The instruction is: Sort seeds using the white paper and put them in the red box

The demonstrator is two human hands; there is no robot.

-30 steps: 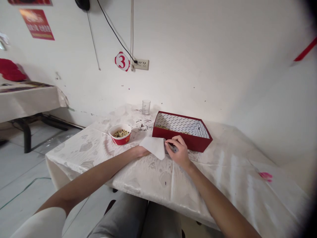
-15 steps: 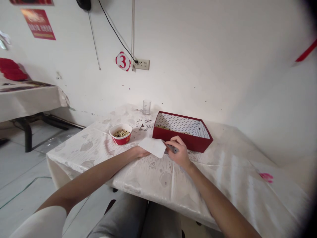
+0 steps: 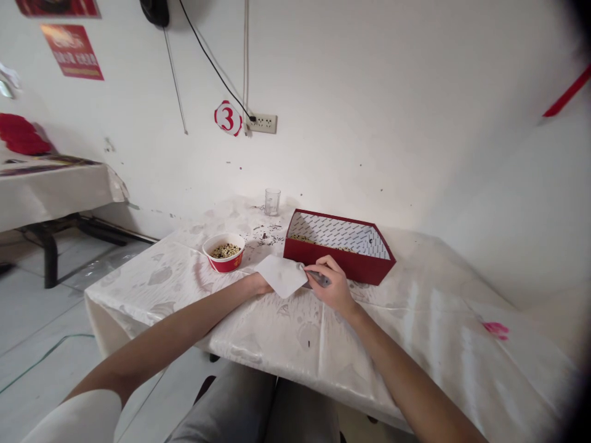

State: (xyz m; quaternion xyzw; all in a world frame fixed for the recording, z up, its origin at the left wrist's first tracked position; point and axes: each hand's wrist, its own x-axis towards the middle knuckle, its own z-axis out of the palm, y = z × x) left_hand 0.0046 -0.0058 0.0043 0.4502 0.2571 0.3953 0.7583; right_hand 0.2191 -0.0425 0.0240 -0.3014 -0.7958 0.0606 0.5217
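A piece of white paper [image 3: 281,275] lies over my left hand [image 3: 261,283], which supports it from beneath and hides behind it, so most of its fingers do not show. My right hand [image 3: 333,284] grips a slim grey tool [image 3: 319,278], its kind unclear, with the fingers wrapped round it at the paper's right corner. Just behind both hands is a dark red open box [image 3: 339,261] with a patterned white lining and small pale and dark grains inside. To the left stands a red and white paper bowl [image 3: 225,264] holding similar grains.
A clear drinking glass [image 3: 272,202] stands near the wall. Dark bits [image 3: 264,236] are scattered between bowl and box. A pale patterned tablecloth [image 3: 157,289] covers the table. Above it is a wall socket [image 3: 264,123] with a plugged cable. Another table [image 3: 55,187] is at left.
The paper has turned and tipped slightly, its lower corner shifting left. My right fingers and the grey tool have moved a little left to the paper's edge. Bowl and box stay in place.
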